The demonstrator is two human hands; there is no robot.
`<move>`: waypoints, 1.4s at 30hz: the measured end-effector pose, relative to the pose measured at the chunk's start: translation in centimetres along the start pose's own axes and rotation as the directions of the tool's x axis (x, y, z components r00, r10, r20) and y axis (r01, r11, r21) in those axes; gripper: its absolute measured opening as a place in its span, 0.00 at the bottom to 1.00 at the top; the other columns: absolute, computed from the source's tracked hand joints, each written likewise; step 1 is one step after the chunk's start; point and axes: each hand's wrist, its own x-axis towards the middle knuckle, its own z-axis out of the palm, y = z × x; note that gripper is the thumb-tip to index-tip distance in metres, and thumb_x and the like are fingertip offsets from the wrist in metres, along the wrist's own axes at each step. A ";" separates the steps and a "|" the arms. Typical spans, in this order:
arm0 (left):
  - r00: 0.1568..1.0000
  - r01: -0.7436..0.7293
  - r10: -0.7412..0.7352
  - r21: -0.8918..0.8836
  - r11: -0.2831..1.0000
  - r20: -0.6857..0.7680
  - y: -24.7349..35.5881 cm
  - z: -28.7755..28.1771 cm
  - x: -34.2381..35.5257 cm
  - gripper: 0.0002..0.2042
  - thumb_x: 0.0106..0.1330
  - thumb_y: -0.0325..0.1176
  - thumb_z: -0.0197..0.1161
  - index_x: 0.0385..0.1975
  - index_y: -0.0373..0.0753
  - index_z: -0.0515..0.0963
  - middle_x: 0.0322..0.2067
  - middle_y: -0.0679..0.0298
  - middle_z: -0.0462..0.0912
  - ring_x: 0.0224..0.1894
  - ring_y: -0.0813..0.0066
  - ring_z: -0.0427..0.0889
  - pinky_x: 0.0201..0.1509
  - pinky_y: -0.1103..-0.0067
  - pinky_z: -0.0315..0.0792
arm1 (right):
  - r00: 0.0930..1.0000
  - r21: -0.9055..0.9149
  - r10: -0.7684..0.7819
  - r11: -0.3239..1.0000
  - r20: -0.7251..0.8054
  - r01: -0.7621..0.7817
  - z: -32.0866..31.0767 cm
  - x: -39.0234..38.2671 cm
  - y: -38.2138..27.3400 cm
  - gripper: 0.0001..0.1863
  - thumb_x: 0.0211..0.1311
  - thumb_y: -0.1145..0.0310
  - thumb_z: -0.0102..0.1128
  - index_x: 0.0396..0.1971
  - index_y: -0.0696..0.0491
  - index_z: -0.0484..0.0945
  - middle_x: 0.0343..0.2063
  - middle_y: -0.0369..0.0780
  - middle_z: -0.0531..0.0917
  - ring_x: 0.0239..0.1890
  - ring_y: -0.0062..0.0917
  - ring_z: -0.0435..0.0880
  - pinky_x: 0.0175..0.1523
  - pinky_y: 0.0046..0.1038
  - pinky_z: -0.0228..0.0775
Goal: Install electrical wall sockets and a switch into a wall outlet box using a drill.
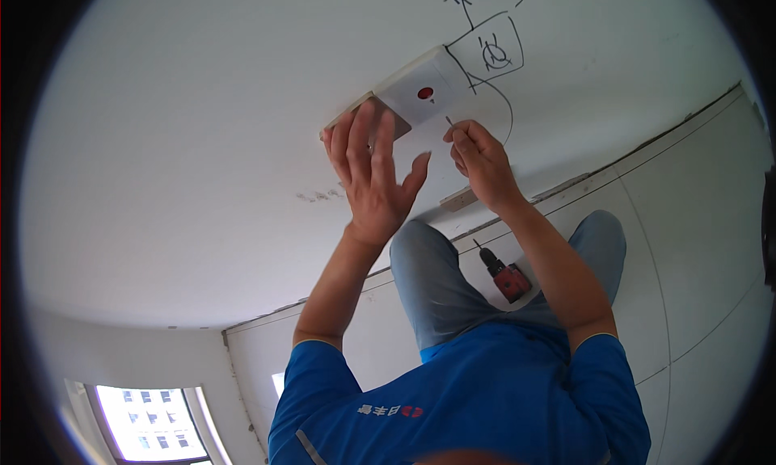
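A white wall plate [432, 69] with a red round part sits beside a beige-brown square plate [401, 122] on the white wall. My left hand [370, 178] has its fingers spread and slightly bent over the square plate, fingertips on or close to its surface. My right hand [483, 162], just right of and below the white plate, pinches a small thin metal item [449, 122]; whether it is a screw or a tool tip is unclear. Dark hand-drawn marker marks [496, 54] adjoin the plates, and a thin line curves down past my right hand.
A red-and-black cordless drill [509, 281] lies on the pale tiled floor [695, 255] between my bent knees. A short brownish strip [457, 200] is at the foot of the wall. A bright window [145, 420] is at the lower left.
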 end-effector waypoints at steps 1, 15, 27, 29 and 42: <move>0.998 -0.056 0.055 0.040 0.998 0.015 -0.3 0.1 0.6 0.41 0.57 0.38 0.77 0.70 0.38 0.64 0.71 0.51 0.63 0.74 0.47 0.58 0.78 0.51 0.47 | 1.000 0.013 -0.002 1.000 0.009 0.002 0.2 0.0 0.1 0.12 0.80 0.65 0.48 0.40 0.56 0.77 0.21 0.30 0.70 0.25 0.14 0.65 0.31 0.20 0.60; 0.936 -0.344 0.321 0.192 0.919 0.141 -2.5 2.3 3.3 0.44 0.58 0.39 0.78 0.72 0.37 0.60 0.71 0.50 0.67 0.72 0.49 0.63 0.76 0.55 0.50 | 0.961 -0.184 -0.179 0.973 -0.209 0.141 -0.1 1.9 0.5 0.13 0.70 0.69 0.49 0.38 0.54 0.84 0.32 0.43 0.88 0.36 0.36 0.87 0.44 0.36 0.77; 0.952 -0.297 0.266 0.249 0.922 0.154 -3.2 2.6 2.5 0.48 0.54 0.39 0.81 0.72 0.38 0.57 0.71 0.50 0.66 0.71 0.50 0.61 0.76 0.54 0.50 | 0.981 -0.039 -0.090 0.996 -0.172 0.085 0.3 1.3 0.2 0.12 0.74 0.65 0.50 0.40 0.53 0.82 0.29 0.41 0.88 0.32 0.36 0.87 0.42 0.39 0.78; 0.953 -0.295 0.265 0.257 0.920 0.147 -3.2 2.6 2.5 0.48 0.54 0.39 0.81 0.72 0.38 0.57 0.70 0.50 0.67 0.71 0.50 0.61 0.76 0.54 0.50 | 0.980 -0.059 -0.098 0.994 -0.173 0.089 0.3 1.5 0.2 0.12 0.74 0.65 0.50 0.39 0.53 0.83 0.27 0.41 0.87 0.31 0.36 0.87 0.41 0.39 0.77; 0.972 -0.233 0.236 0.164 0.959 -0.005 -2.6 2.4 2.4 0.42 0.52 0.35 0.81 0.68 0.40 0.65 0.67 0.57 0.74 0.71 0.60 0.68 0.78 0.59 0.54 | 0.997 0.018 -0.053 0.998 -0.061 0.054 0.1 1.7 -0.1 0.10 0.75 0.67 0.53 0.38 0.56 0.82 0.19 0.35 0.75 0.23 0.18 0.72 0.32 0.25 0.66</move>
